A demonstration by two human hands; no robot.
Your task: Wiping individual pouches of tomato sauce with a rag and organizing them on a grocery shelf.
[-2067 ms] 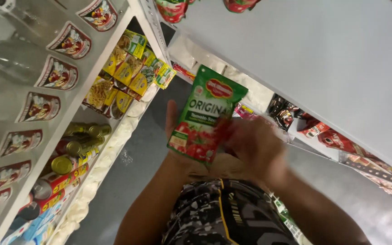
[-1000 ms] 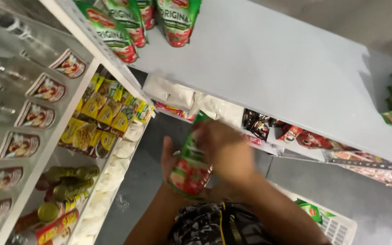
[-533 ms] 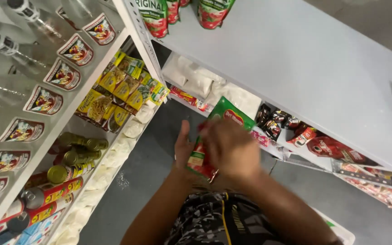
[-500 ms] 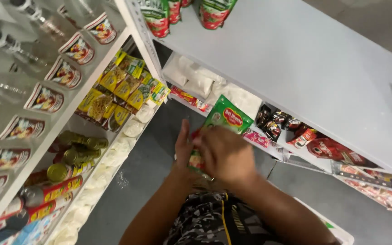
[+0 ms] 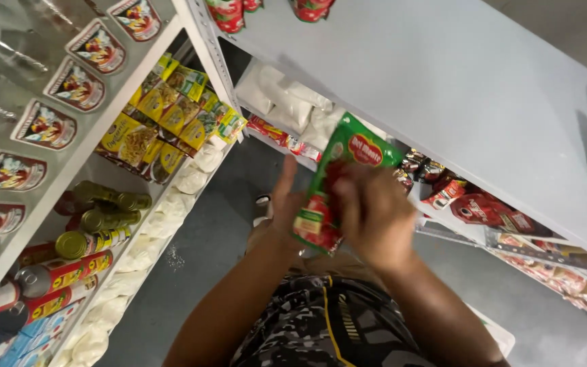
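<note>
Green-and-red flexible foil sauce pouch [image 5: 334,187] was held upright in aisle between white metal shelves [image 5: 443,81], at chest level. Left hand [image 5: 287,204] lay behind pouch, fingers straight and together against its back. Right hand [image 5: 375,217] covered pouch front, fingers curled and pressed on it. Left shelving [image 5: 76,170] carried yellow sachets [image 5: 151,129], gold-capped bottles [image 5: 96,217], white bags [image 5: 144,251].
</note>
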